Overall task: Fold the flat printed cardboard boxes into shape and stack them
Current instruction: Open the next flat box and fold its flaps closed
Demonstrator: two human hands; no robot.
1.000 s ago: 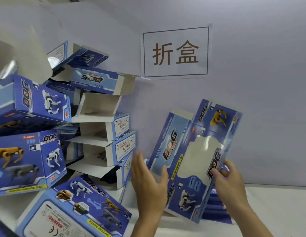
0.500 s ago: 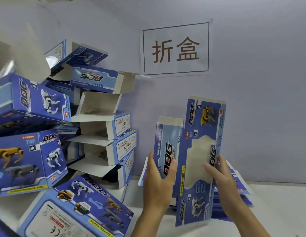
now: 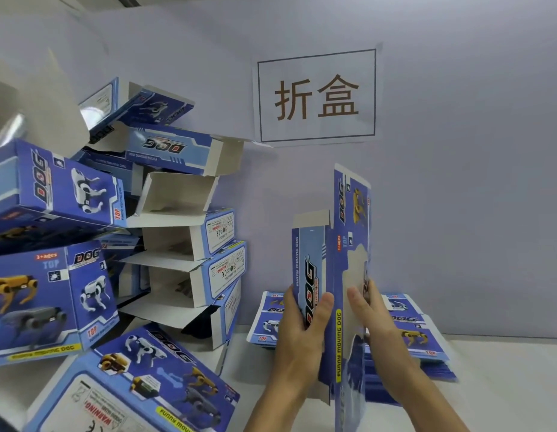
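Observation:
I hold a blue printed "DOG" carton (image 3: 342,269) upright in front of me, partly pushed open into a tube. My left hand (image 3: 302,325) grips its left panel, thumb on the front and fingers behind. On the right side, my right hand (image 3: 373,319) presses the windowed panel with nearly straight fingers. Behind the hands a stack of flat carton blanks (image 3: 408,335) lies on the white table (image 3: 504,385). At the left leans a tall, untidy pile of folded boxes (image 3: 183,244).
A wall sign with two Chinese characters (image 3: 316,95) hangs above the work spot. More folded boxes (image 3: 46,294) crowd the left edge, and one lies tipped in the near-left foreground (image 3: 140,385). A grey wall closes the back of the table.
The carton went from tilted and flat to upright and edge-on, its panels swinging open. My left hand moved from beside it to gripping its left panel; my right hand shifted inward.

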